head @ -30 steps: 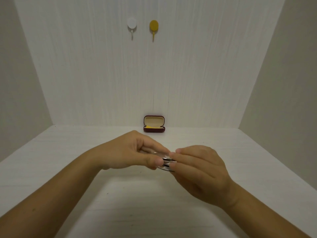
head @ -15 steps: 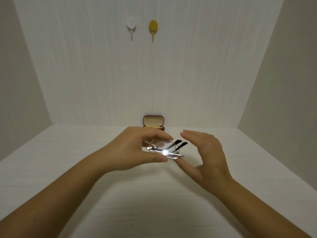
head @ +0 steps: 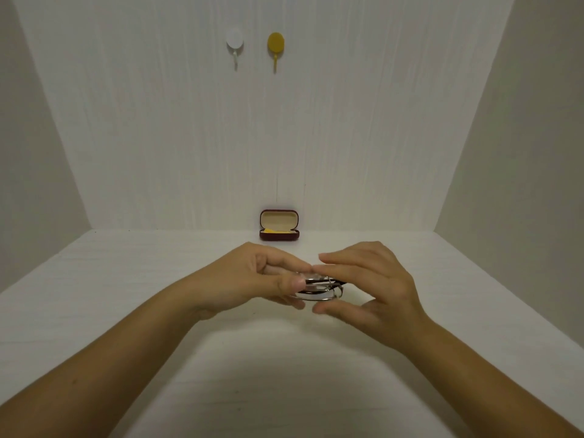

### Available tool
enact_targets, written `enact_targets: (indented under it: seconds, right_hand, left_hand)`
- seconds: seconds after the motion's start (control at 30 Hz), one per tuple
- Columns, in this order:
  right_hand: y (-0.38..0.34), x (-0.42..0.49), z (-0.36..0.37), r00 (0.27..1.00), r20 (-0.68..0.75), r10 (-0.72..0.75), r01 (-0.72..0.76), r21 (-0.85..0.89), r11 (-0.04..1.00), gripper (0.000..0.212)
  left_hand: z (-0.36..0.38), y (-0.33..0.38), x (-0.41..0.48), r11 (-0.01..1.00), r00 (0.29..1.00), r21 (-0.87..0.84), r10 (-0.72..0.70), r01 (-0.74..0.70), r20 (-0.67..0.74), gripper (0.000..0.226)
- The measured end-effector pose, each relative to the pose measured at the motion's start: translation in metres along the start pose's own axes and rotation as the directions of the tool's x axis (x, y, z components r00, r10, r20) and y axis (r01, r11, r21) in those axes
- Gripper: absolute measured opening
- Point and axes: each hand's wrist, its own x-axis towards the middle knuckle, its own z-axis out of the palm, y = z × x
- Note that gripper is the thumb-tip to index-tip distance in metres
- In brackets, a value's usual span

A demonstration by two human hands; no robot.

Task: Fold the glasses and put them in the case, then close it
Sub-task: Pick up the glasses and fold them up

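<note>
Thin metal-framed glasses (head: 319,290) with dark temple arms are held above the white table, between both hands. My left hand (head: 252,279) pinches their left end with thumb and fingers. My right hand (head: 366,286) cups around their right end, fingers above and thumb below, touching the frame; the temples look folded against the lenses. Behind them, by the back wall, a dark red glasses case (head: 279,226) stands open with a cream lining and a yellow cloth inside.
The white table (head: 126,295) is boxed in by a back wall and two side walls. A white hook (head: 235,45) and a yellow hook (head: 275,47) hang high on the back wall.
My right hand, open and apart half a second ago, has closed back around the glasses' right end. The temple arms that stuck out are now folded in. The left hand keeps its grip.
</note>
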Motion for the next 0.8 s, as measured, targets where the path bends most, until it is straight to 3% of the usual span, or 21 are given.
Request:
enact_targets:
  seconds: [0.2,0.4,0.53,0.6,0.67,0.8]
  right_hand:
    - [-0.006,0.005,-0.002,0.999,-0.008,0.043,-0.042,0.07,0.997,0.03]
    - [-0.01,0.004,0.0,0.987,0.094,0.127,-0.135,0.09,0.987,0.028]
    - [-0.005,-0.001,0.004,0.953,0.17,0.252,-0.257,0.011,0.966,0.049]
    - [-0.004,-0.003,0.005,0.913,0.187,0.363,-0.376,0.039,0.926,0.066]
    - [-0.007,-0.004,0.005,0.867,0.181,0.464,-0.488,0.129,0.863,0.071]
    - [-0.013,-0.001,0.004,0.828,0.201,0.523,-0.559,0.347,0.753,0.048]
  left_hand:
    - [0.0,0.001,0.001,0.999,0.999,-0.044,0.02,-0.018,0.05,0.056]
    - [-0.001,0.002,0.0,0.999,0.999,-0.048,0.026,-0.024,0.033,0.032]
    - [0.003,0.003,0.001,0.981,0.959,0.103,0.186,-0.167,-0.216,0.038]
    - [0.009,0.0,0.002,0.914,0.882,0.344,0.332,-0.214,-0.335,0.04]
    - [0.014,-0.006,0.004,0.781,0.827,0.582,0.47,-0.228,-0.307,0.042]
    - [0.016,-0.018,0.007,0.521,0.746,0.813,0.643,-0.26,-0.174,0.046]
